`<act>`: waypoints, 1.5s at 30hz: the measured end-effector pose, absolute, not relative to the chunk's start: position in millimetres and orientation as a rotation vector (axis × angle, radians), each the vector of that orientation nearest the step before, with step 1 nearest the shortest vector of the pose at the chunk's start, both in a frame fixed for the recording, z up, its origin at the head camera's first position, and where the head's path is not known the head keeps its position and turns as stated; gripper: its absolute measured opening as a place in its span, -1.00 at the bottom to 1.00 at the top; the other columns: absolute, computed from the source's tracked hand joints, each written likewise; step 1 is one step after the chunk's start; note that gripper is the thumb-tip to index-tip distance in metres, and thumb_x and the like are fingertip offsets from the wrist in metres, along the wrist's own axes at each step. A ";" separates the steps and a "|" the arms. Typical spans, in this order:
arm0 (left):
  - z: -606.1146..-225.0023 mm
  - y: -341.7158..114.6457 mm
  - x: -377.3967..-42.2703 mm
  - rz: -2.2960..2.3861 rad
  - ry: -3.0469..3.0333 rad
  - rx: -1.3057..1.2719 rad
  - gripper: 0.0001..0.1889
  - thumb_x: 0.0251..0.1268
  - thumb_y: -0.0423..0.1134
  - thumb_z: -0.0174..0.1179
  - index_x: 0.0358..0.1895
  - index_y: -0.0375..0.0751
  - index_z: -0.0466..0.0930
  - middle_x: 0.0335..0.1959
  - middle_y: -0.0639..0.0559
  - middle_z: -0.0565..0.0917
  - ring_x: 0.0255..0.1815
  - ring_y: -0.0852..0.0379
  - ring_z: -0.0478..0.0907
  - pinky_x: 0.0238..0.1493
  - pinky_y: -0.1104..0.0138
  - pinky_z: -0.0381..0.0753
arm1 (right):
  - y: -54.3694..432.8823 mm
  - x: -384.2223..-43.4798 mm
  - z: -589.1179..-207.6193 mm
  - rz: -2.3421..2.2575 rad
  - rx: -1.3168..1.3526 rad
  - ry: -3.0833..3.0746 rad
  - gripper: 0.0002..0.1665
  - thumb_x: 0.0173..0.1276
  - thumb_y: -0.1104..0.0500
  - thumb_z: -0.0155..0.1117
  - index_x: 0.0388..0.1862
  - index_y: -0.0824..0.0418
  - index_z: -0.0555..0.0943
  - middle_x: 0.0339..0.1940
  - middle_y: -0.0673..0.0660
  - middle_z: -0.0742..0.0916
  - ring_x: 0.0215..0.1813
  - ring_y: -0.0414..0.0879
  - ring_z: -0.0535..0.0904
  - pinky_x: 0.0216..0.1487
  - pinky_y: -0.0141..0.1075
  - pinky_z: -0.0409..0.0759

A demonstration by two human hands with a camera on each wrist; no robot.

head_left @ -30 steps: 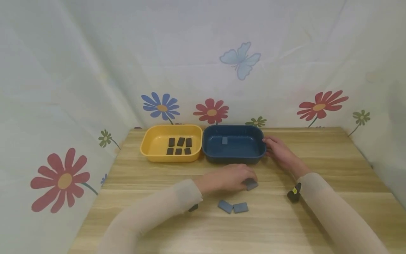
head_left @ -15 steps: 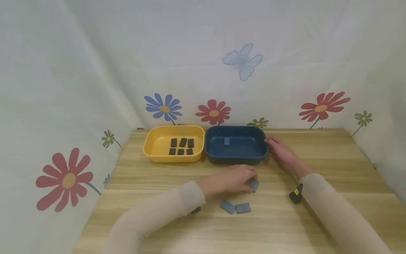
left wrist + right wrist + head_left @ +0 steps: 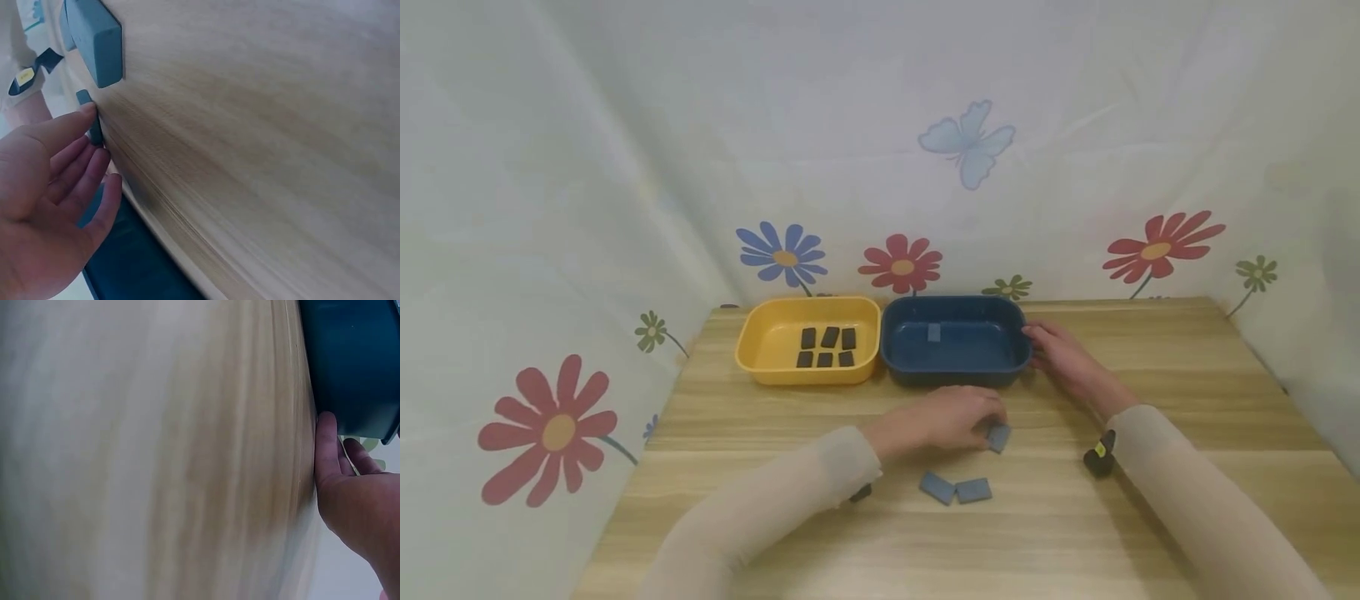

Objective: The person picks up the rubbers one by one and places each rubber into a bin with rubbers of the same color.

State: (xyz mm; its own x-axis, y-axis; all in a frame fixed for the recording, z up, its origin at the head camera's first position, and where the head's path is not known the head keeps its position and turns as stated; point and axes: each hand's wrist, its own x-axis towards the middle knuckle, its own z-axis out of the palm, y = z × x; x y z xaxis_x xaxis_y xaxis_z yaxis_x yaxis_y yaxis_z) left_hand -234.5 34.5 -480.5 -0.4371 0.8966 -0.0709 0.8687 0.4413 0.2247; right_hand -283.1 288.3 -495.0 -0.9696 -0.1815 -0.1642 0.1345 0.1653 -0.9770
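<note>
My left hand (image 3: 958,417) pinches a small blue-grey block (image 3: 998,437) in front of the blue bin (image 3: 955,377). The left wrist view shows the thumb on this block's (image 3: 95,132) face, with fingertips at its far side, close to the wooden surface. Two more blue-grey blocks, one slanted (image 3: 937,488) and one straighter (image 3: 973,490), lie end to end nearer my body. Another blue-grey block (image 3: 934,333) is inside the bin. My right hand (image 3: 1063,358) touches the bin's right end; in the right wrist view the thumb (image 3: 327,447) reaches its lower edge.
A yellow bin (image 3: 808,377) stands against the blue bin's left side, with several dark blocks (image 3: 830,337) in two rows inside. Both bins are near the back edge of the wooden table (image 3: 1165,375). Behind hangs a flower-printed curtain (image 3: 1045,167).
The block in my left hand has turned, from lying nearly crosswise to pointing more toward my body. My right hand keeps its place at the bin. The head view has shifted slightly.
</note>
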 end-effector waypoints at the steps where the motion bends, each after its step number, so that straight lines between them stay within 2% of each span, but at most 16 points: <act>1: -480.4 35.1 -234.1 0.226 2.510 1.556 -0.58 0.32 -0.11 0.52 0.21 0.03 0.71 0.13 0.22 0.66 0.19 0.27 0.59 0.26 0.41 0.59 | 289.2 -282.7 -495.3 -1.889 -0.047 2.197 -0.34 0.78 -0.01 -0.12 0.53 0.49 0.26 0.50 0.46 0.42 0.40 0.06 0.47 0.28 -0.30 0.67; 6: -476.9 38.0 -230.7 0.212 2.515 1.579 -0.58 0.31 -0.10 0.52 0.21 0.02 0.71 0.12 0.20 0.66 0.18 0.25 0.61 0.25 0.39 0.61 | 294.2 -279.9 -496.0 -1.902 -0.046 2.202 -0.34 0.78 0.01 -0.13 0.54 0.52 0.24 0.49 0.49 0.42 0.26 -0.10 0.53 0.19 -0.38 0.69; 14: -474.4 35.8 -230.1 0.193 2.531 1.543 -0.59 0.30 -0.07 0.54 0.19 0.06 0.72 0.08 0.24 0.66 0.15 0.26 0.61 0.20 0.37 0.63 | 290.7 -279.0 -492.3 -1.890 -0.049 2.212 -0.35 0.77 0.03 -0.11 0.54 0.52 0.25 0.48 0.49 0.42 0.23 -0.15 0.56 0.23 -0.34 0.68; 20: -476.8 30.5 -234.3 0.266 2.536 1.538 -0.58 0.28 -0.07 0.55 0.18 0.06 0.73 0.11 0.25 0.67 0.17 0.27 0.60 0.23 0.39 0.61 | 286.4 -285.0 -492.4 -1.910 -0.056 2.202 -0.36 0.76 0.04 -0.09 0.51 0.53 0.28 0.47 0.49 0.44 0.23 -0.13 0.55 0.18 -0.38 0.69; 30: -485.7 26.2 -232.7 0.371 2.534 1.495 -0.60 0.29 -0.07 0.54 0.18 0.06 0.75 0.08 0.26 0.69 0.16 0.26 0.60 0.24 0.36 0.60 | 283.4 -283.3 -495.7 -1.904 -0.062 2.180 -0.35 0.77 0.06 -0.11 0.54 0.54 0.24 0.52 0.52 0.39 0.46 0.17 0.41 0.28 -0.27 0.67; 40: -488.0 28.1 -233.2 0.362 2.549 1.513 -0.58 0.28 -0.04 0.54 0.18 0.05 0.74 0.08 0.25 0.67 0.15 0.29 0.58 0.22 0.41 0.59 | 283.2 -286.0 -498.1 -1.902 -0.053 2.205 -0.39 0.75 0.07 -0.09 0.49 0.53 0.30 0.46 0.51 0.45 0.29 -0.03 0.53 0.18 -0.34 0.70; 45: -484.3 29.7 -235.2 0.381 2.537 1.525 -0.58 0.26 -0.05 0.56 0.15 0.03 0.74 0.03 0.24 0.67 0.09 0.30 0.58 0.20 0.45 0.58 | 285.2 -287.6 -496.5 -1.910 -0.035 2.196 -0.38 0.75 0.07 -0.09 0.51 0.53 0.27 0.47 0.50 0.43 0.30 -0.02 0.51 0.17 -0.36 0.70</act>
